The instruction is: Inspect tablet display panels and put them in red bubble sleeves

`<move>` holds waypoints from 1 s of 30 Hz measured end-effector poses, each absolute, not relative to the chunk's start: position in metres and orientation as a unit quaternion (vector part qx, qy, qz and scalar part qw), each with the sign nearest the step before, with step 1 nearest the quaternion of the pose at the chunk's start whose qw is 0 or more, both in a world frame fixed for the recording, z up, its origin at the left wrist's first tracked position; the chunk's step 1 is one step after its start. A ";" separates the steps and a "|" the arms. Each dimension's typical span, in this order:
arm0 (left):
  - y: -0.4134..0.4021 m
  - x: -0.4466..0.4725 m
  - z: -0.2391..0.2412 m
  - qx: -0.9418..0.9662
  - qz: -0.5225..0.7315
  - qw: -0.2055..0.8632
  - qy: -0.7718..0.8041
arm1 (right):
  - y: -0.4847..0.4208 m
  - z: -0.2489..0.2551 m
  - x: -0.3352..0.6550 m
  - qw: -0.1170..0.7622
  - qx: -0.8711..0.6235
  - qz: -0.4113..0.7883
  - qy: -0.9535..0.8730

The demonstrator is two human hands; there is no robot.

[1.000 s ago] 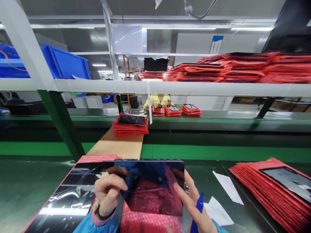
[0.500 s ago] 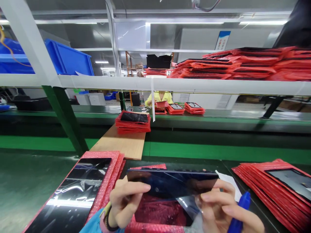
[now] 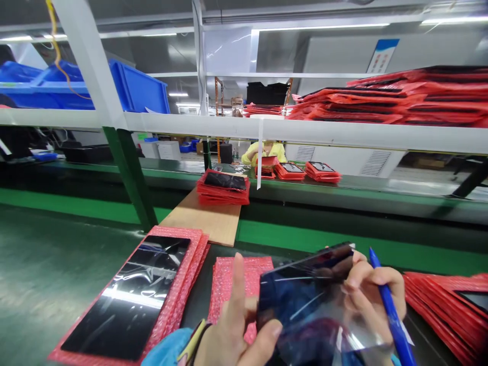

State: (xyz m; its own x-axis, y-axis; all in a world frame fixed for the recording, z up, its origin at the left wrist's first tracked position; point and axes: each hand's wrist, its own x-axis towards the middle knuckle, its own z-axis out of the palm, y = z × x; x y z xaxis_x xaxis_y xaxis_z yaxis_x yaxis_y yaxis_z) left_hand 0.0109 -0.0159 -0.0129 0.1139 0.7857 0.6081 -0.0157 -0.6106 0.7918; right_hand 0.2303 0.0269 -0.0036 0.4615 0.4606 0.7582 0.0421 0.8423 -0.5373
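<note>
A glossy dark screen panel (image 3: 301,300) is held up in front of me, tilted with its right end higher. My left hand (image 3: 232,330) is at its left edge, thumb on the front face and index finger sticking up; its other fingers are partly hidden behind the panel. My right hand (image 3: 366,290) pinches the panel's right side. A blue pen (image 3: 394,320) also rests between the fingers of that hand. The lower right of the panel shows a pale, film-like sheen. Behind it lies a pink bubble-wrap pouch (image 3: 244,269) on the bench.
Left, another black screen panel (image 3: 129,295) lies on stacked pink bubble-wrap pouches (image 3: 190,284). A stack of red pouches (image 3: 438,310) is at right. Beyond, a wooden board (image 3: 206,218) bears red packs (image 3: 224,195). A co-worker in yellow (image 3: 280,151) sits across, beneath a shelf (image 3: 305,131).
The panel has gone from level to tilted, its right end raised. My left index finger has lifted off its face. The view has turned left, so the surroundings sit further right.
</note>
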 end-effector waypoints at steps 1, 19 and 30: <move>-0.020 0.010 -0.013 0.674 0.580 0.324 0.323 | 0.030 -0.006 0.230 0.816 -0.245 0.156 -0.499; -0.020 -0.006 -0.021 0.709 0.507 0.329 0.365 | 0.040 -0.005 0.220 0.797 -0.281 0.296 -0.445; 0.011 0.011 0.017 0.485 0.519 0.698 0.090 | 0.039 -0.002 0.226 0.781 -0.334 0.367 -0.379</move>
